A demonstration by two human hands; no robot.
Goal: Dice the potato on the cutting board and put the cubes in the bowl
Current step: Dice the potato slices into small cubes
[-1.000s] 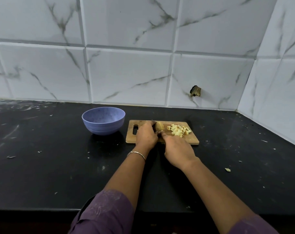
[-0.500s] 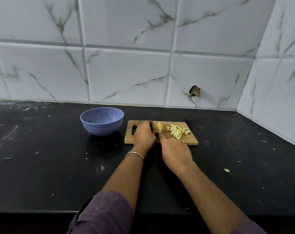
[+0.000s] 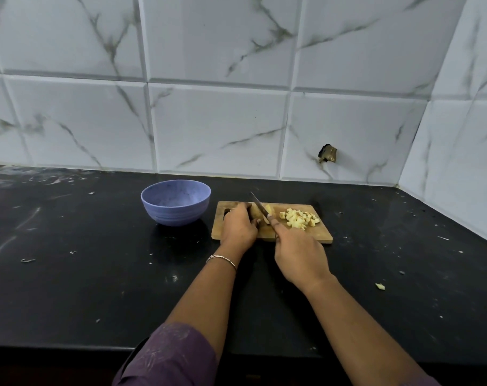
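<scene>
A wooden cutting board (image 3: 321, 234) lies on the black counter. My left hand (image 3: 238, 227) presses a pale piece of potato (image 3: 269, 209) against the board's left half. My right hand (image 3: 299, 253) grips a knife (image 3: 259, 206) whose blade slants up and away across the potato piece. A heap of yellow potato cubes (image 3: 299, 218) sits on the board's right half. The purple bowl (image 3: 175, 202) stands left of the board, and I see nothing inside it.
The black counter (image 3: 83, 274) is speckled with crumbs. One stray potato bit (image 3: 380, 286) lies to the right of my right forearm. White marble tiles form the back wall and the right wall, meeting in a corner.
The knife blade has come into view, raised and slanted over the potato piece. Both hands have stayed at the board's left half.
</scene>
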